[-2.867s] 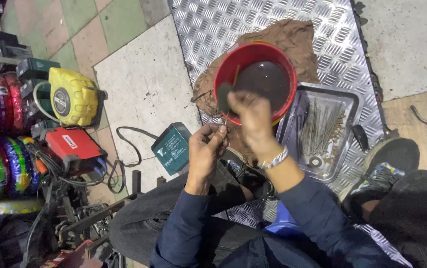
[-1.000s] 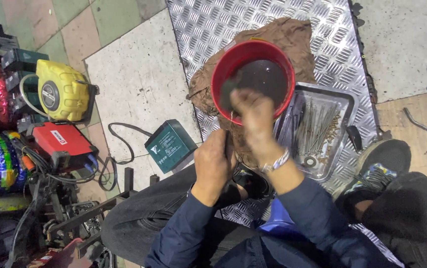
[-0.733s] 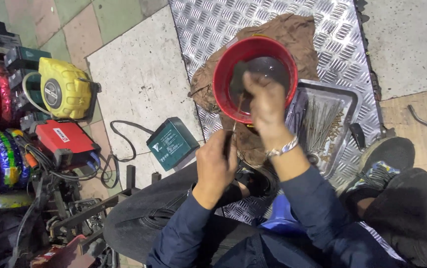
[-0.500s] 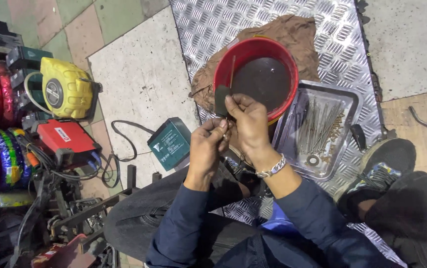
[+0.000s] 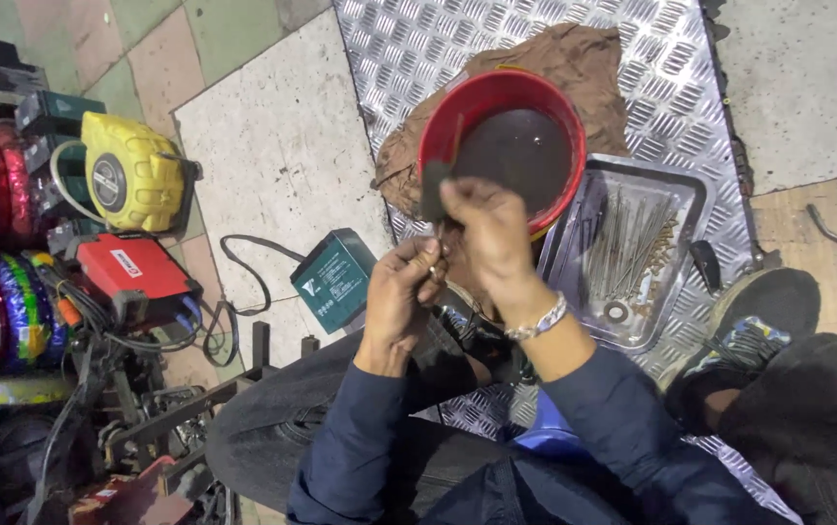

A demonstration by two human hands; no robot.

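My left hand (image 5: 406,292) and my right hand (image 5: 484,226) meet just in front of a red bowl (image 5: 502,97) of dark liquid. Both pinch a small dark part between them; what it is I cannot tell. A dark brush (image 5: 435,185) leans against the bowl's near rim, by my right fingers. My right wrist wears a metal bracelet (image 5: 537,322). The bowl stands on a brown rag (image 5: 574,58) on a steel tread plate (image 5: 418,49).
A metal tray (image 5: 666,199) with several spokes, nuts and a washer lies right of the bowl. A green battery block (image 5: 333,277) with a black cable, a red box (image 5: 131,267) and a yellow reel (image 5: 131,175) sit left. My shoe (image 5: 764,311) rests at right.
My right hand has come back from over the bowl toward my left hand. Both hands now hold the small part together in front of the bowl.
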